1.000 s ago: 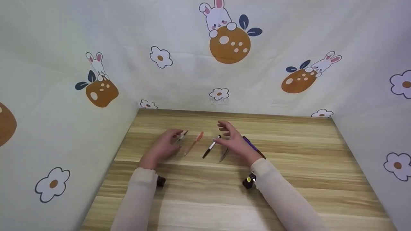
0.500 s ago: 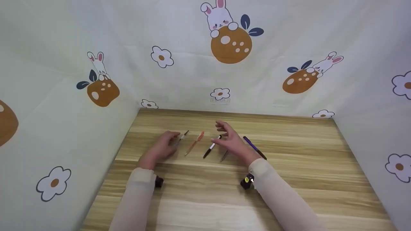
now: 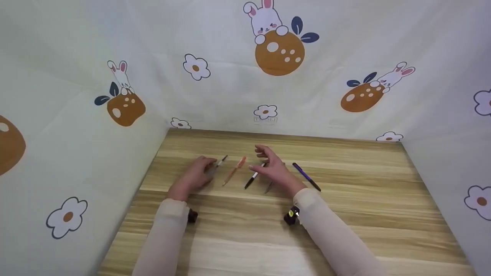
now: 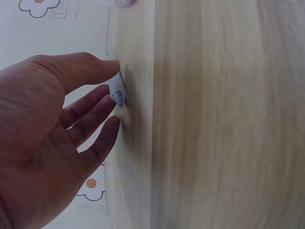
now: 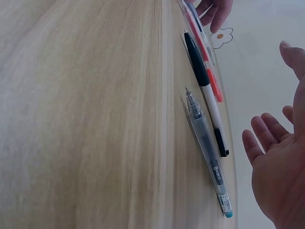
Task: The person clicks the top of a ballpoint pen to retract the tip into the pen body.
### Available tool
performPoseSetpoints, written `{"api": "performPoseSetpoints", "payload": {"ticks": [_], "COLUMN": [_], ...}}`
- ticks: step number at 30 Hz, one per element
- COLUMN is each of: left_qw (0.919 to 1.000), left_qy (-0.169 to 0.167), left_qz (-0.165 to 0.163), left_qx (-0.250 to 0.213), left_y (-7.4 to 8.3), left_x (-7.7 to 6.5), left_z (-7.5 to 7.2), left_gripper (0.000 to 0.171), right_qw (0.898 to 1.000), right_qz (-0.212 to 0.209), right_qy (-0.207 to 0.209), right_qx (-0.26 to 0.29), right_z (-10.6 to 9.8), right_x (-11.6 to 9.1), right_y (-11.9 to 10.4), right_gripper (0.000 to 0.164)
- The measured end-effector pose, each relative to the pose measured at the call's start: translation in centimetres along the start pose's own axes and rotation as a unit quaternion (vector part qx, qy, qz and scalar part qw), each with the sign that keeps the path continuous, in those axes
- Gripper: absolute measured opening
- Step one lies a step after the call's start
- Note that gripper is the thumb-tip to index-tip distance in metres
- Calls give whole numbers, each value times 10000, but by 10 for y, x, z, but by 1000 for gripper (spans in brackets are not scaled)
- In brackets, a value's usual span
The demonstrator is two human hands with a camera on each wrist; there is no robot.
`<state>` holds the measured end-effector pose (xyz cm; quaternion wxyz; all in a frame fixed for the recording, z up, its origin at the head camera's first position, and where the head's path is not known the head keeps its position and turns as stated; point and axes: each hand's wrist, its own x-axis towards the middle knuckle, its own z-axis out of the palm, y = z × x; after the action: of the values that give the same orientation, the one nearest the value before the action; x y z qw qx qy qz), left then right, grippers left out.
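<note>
My left hand is at the leftmost pen, a clear gel pen with a dark end. In the left wrist view its thumb tip is on the gel pen and the fingertips lie along the other side, pen point between them. My right hand hovers with loosely bent, spread fingers, holding nothing. Below it lie a white pen with a black grip and a grey see-through gel pen, both partly covered in the head view. Between the hands lies an orange-capped clear pen.
A purple and black pen lies right of the right hand. The wood-grain tabletop ends at a pale printed cloth that stands along its back and sides. Dark wrist cameras sit under both sleeves.
The left hand's fingers have drawn in around the leftmost gel pen. My right hand has drifted slightly left, showing more of the purple pen. The pens keep their places.
</note>
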<state>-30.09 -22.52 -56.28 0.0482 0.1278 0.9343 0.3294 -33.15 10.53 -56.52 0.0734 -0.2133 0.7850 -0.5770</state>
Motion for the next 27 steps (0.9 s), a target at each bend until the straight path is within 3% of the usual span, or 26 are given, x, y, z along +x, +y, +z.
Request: {"api": "performPoseSetpoints", "payload": {"ticks": [27], "left_qw": [9993], "left_qy": [156], "left_qz": [-162], "left_qx": [285], "left_y": [3], "left_x": [8], "left_z": [9], "left_gripper": [46], "right_qw": [9997], "right_qz": [-7], "right_qy": [-204], "right_qx": [113], "right_z": [24], "right_x": [13], "right_y": [-2], "right_gripper": [82]}}
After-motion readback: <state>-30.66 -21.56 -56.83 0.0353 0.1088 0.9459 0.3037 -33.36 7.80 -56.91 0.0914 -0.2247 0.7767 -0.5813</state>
